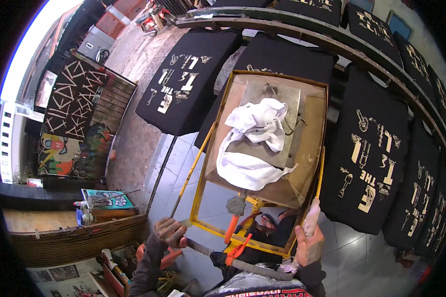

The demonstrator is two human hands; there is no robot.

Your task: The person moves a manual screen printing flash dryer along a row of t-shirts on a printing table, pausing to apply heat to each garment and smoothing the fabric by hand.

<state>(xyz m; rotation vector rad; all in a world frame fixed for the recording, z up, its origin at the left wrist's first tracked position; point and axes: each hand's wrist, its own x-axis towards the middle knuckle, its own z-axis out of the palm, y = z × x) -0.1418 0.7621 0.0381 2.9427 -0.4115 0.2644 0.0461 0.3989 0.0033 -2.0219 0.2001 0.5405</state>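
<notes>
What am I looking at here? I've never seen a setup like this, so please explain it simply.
There's no robot: a wide fisheye camera on a person's head looks down, making straight edges look bent. The person's bare left hand closes around the near end of the left side bar, and the right hand around the right one's pale-wrapped end. The bars flank a brown tray with a yellow frame. A crumpled white cloth lies on it, partly over a grey plate.

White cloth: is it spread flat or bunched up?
Mostly bunched up: the cloth is heaped in creases, though its near part lies smoother.
</notes>
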